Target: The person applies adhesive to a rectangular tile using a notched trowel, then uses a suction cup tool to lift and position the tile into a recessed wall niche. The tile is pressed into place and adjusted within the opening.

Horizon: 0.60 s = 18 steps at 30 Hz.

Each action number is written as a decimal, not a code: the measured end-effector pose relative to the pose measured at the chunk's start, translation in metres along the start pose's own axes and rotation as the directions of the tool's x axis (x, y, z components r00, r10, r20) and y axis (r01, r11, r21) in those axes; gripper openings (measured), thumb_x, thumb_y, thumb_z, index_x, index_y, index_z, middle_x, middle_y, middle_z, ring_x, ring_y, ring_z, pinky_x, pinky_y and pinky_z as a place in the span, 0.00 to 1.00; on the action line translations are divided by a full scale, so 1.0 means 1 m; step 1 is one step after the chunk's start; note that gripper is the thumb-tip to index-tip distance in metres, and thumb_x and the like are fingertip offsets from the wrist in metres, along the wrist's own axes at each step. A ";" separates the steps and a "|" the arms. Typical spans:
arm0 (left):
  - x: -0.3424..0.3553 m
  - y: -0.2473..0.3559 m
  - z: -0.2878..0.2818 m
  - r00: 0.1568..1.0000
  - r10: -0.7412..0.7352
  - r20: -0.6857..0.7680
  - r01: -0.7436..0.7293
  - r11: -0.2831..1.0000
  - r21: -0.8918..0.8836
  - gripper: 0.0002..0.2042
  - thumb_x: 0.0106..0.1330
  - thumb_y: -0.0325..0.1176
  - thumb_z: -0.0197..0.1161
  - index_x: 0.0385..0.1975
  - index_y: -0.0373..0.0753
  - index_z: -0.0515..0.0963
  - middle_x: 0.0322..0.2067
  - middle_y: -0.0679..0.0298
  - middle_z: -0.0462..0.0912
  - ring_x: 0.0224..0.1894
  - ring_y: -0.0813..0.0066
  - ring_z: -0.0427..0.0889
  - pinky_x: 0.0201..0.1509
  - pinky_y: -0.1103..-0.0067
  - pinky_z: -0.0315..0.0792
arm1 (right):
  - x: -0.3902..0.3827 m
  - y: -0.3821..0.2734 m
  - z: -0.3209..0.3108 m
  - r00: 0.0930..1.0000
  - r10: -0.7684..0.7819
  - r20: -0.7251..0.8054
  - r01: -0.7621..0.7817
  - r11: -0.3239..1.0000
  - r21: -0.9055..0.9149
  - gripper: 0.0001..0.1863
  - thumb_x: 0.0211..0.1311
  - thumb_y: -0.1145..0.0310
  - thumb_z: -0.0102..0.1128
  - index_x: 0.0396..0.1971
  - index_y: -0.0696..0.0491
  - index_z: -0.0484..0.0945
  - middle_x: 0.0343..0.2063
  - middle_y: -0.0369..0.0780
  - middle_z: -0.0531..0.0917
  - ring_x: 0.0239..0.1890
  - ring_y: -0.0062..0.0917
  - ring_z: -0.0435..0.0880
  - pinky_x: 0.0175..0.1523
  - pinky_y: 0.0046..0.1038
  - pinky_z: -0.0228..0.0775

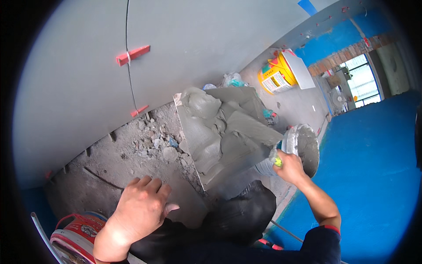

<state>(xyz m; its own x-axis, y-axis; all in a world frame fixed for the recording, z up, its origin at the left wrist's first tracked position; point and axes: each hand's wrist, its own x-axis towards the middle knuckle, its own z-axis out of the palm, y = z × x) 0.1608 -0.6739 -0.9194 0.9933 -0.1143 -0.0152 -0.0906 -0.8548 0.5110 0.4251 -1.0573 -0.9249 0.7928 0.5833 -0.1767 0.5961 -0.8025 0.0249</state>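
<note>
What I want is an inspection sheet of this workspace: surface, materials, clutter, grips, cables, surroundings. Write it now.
Surface: mortar board, mostly covered.
Materials: gray mortar heaped on the board; gray-coated bucket to its right.
Clutter: rubble left of the board, plastic bag behind it.
Grips: right grip closed around a yellow-green handle; left grip raised, nothing seen held, palm hidden.
Cables: none certain; a dark strip is unclear.
Surroundings: gray wall panels with red wedges; blue wall; yellow bucket; red bucket.
</note>
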 end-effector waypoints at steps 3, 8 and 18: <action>-0.001 0.001 0.002 0.999 -0.049 0.019 0.050 0.998 -0.029 0.19 0.58 0.44 0.73 0.40 0.35 0.80 0.30 0.57 0.78 0.38 0.55 0.79 0.45 0.65 0.73 | -0.009 0.002 0.004 0.990 0.075 -0.118 -0.029 0.937 0.349 0.15 0.56 0.71 0.68 0.42 0.55 0.76 0.24 0.43 0.82 0.25 0.34 0.84 0.34 0.33 0.76; 0.004 0.007 0.002 0.994 -0.105 0.019 0.106 0.994 -0.026 0.20 0.56 0.44 0.73 0.40 0.34 0.81 0.31 0.55 0.79 0.39 0.51 0.79 0.46 0.63 0.72 | 0.009 0.019 -0.047 0.929 0.366 -0.044 -0.188 0.574 0.797 0.16 0.69 0.55 0.64 0.37 0.55 0.77 0.23 0.33 0.77 0.19 0.17 0.76 0.24 0.24 0.68; 0.013 0.019 0.003 0.995 -0.103 0.013 0.103 0.995 0.002 0.20 0.55 0.44 0.75 0.38 0.33 0.81 0.31 0.53 0.80 0.39 0.49 0.79 0.46 0.63 0.73 | 0.091 0.118 -0.011 0.838 0.183 0.515 -0.507 -0.092 0.857 0.25 0.77 0.47 0.49 0.39 0.59 0.78 0.21 0.32 0.73 0.15 0.15 0.68 0.16 0.20 0.62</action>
<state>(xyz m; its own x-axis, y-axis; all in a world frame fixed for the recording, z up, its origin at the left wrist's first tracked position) 0.1722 -0.6934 -0.9124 0.9964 -0.0319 -0.0786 0.0122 -0.8630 0.5050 0.5689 -1.0981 -0.9267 0.7078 0.2769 -0.6499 -0.5657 -0.3288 -0.7562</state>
